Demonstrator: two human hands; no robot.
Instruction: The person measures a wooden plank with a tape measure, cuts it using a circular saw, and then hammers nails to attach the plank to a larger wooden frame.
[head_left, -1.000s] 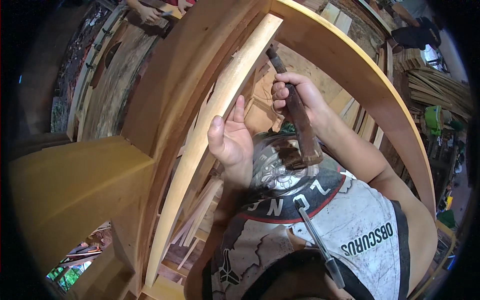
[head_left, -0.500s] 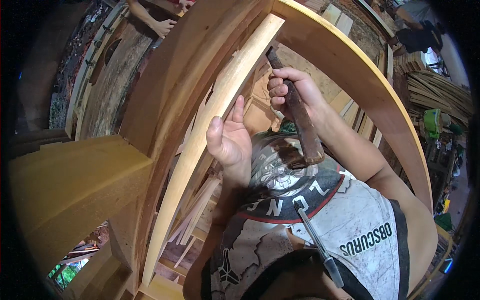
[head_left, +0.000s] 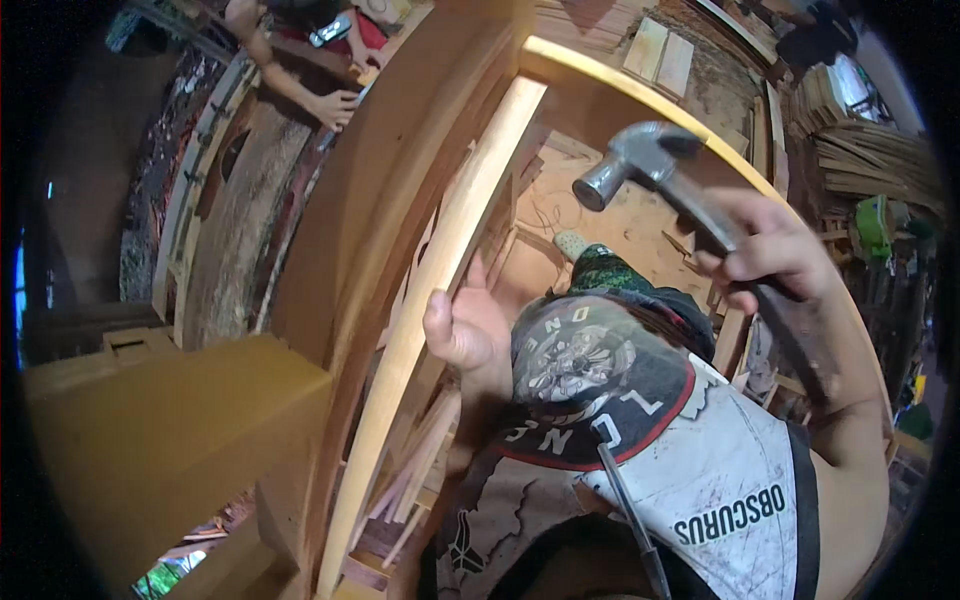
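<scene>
My left hand grips the right edge of a long, pale, slightly bowed wooden strip. Its thumb lies over the edge, while the fingers are partly hidden behind. The strip runs diagonally along a brown wooden panel. To the right, my right hand is wrapped around the handle of a claw hammer, somewhat blurred. The hammer's metal head is raised clear of the strip, beyond its right side. A curved wooden band meets the panel close to the strip's far end.
Another person's hand rests at a weathered workbench on the far left. A thick wooden piece juts out at lower left. Thin slats lie below the strip. Stacked boards stand at far right.
My right hand has moved right and turned the hammer, bringing its metal head up into sight. My left hand stays at the strip's edge. The view has shifted slightly.
</scene>
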